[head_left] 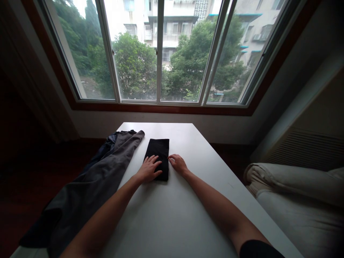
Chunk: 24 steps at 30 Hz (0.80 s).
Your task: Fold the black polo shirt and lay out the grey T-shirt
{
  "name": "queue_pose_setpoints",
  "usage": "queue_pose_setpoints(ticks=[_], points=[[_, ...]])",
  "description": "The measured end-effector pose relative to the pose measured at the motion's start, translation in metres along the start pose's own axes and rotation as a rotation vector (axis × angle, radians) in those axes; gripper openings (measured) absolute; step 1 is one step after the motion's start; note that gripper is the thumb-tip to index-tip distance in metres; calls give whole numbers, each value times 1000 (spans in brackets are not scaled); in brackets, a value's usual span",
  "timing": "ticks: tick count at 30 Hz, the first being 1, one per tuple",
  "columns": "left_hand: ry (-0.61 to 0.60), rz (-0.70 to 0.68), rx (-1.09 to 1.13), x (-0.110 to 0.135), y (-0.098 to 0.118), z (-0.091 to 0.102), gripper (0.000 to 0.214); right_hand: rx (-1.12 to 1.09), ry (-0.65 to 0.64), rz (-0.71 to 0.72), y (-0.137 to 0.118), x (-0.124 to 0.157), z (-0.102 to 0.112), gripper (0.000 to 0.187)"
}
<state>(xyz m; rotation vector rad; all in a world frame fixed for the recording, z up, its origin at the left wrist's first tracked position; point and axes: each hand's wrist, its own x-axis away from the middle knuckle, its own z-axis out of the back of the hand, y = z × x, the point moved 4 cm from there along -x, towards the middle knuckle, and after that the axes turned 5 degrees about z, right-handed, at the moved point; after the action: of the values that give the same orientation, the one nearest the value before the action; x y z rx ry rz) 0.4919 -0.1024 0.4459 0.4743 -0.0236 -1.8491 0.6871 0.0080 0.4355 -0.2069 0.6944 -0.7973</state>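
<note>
A black folded cloth (pixel 159 150) lies flat on the white table (pixel 193 150), a little left of its middle. My left hand (pixel 148 168) rests palm down on the near end of the cloth, fingers spread. My right hand (pixel 177 163) sits at the cloth's right edge, fingers stretched toward it and touching the edge. Neither hand grips anything.
A pile of grey and dark blue clothes (pixel 102 175) drapes over the table's left side and hangs off the edge. A cream cushion or sofa arm (pixel 295 186) stands close to the table's right edge. A wide window (pixel 161 53) fills the wall behind.
</note>
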Motion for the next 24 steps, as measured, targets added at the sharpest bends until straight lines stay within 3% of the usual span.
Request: queue_pose_setpoints(ticks=[5,11,16,19,24], points=[[-119,-79,-29,6,16,-19,64,13,-12,-16,1,0,1,23],[-186,-238,57,9,33,-11,67,26,-13,-9,-3,1,0,22],[-213,-287,155,9,39,-6,61,30,-27,-25,-1,0,-1,22],[-137,-235,189,5,35,-6,62,25,-24,-15,1,0,-1,22],[26,4,84,0,12,-13,47,21,-8,12,2,0,-3,21]])
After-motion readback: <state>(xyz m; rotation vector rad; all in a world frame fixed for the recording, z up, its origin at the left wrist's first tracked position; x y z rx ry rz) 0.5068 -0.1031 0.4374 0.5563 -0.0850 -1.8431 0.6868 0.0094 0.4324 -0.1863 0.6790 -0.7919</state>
